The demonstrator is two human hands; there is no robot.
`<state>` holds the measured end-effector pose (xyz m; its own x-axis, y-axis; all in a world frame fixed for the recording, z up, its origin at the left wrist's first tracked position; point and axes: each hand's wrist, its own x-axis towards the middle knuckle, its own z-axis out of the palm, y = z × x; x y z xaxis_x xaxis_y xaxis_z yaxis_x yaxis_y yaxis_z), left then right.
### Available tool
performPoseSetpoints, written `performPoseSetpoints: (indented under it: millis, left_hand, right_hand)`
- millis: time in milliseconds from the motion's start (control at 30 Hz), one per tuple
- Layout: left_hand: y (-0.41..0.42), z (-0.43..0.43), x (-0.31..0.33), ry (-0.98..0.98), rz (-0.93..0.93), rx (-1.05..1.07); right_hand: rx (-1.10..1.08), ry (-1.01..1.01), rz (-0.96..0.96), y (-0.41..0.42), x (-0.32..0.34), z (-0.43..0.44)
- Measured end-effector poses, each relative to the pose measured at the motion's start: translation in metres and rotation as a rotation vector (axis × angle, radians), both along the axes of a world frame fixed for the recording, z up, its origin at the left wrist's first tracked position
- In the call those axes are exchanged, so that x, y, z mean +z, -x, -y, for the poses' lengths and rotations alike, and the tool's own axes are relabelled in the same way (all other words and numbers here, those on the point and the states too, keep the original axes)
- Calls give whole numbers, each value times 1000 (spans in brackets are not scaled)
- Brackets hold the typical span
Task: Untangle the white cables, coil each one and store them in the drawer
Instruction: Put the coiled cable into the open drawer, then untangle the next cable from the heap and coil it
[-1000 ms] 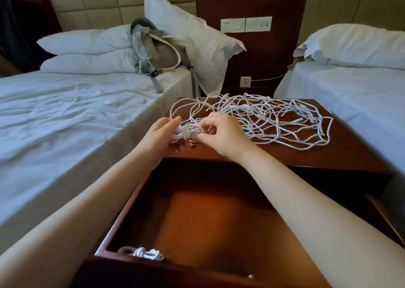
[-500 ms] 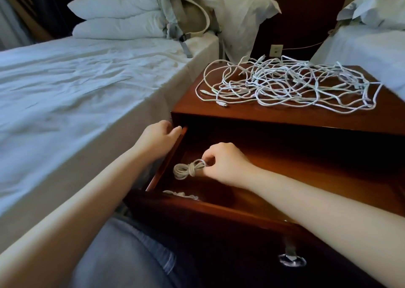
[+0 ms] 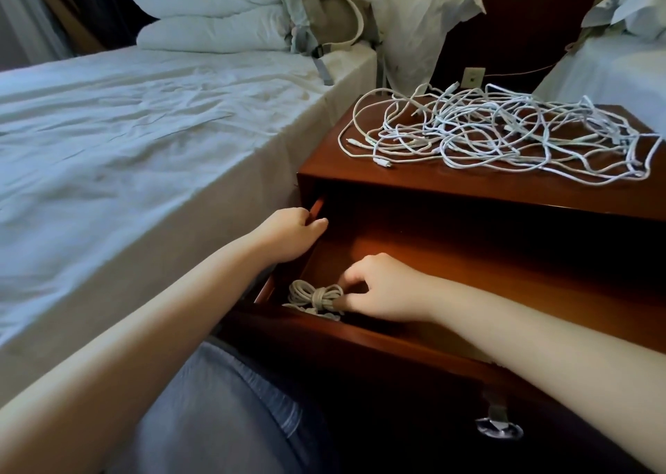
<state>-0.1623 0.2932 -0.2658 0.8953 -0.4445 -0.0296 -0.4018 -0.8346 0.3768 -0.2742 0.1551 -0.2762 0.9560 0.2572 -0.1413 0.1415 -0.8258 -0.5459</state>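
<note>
Nightstand between beds, tangled cables on top, right hand pinching coiled cable in drawer, left hand gripping drawer's side.

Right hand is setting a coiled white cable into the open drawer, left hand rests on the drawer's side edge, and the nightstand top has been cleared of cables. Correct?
Not quite. The head view shows a tangle of white cables on the nightstand top. The rest holds: the right hand holds the coiled cable in the drawer, and the left hand rests on its side edge.
</note>
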Motion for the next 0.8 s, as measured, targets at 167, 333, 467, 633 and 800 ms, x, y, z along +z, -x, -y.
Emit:
performPoseSetpoints:
  millis: [167,333,467,633,800]
  left_hand:
    - [1,-1,0,0,-6,-6]
    - [1,-1,0,6,-5,-2]
    - [0,-1,1,6,-8,-3]
    - [-1,1,7,36,127,10]
    - [-6,28,41,256,375,-28]
  right_hand:
    - [-32,-9,21,-1,0,-1]
    - [-21,-93,-17,-1,0,3]
    - [-60,-99,16,-3,3,6]
    - [-213,-163,162,-10,11,19]
    - [-408,-196,359,-32,27,45]
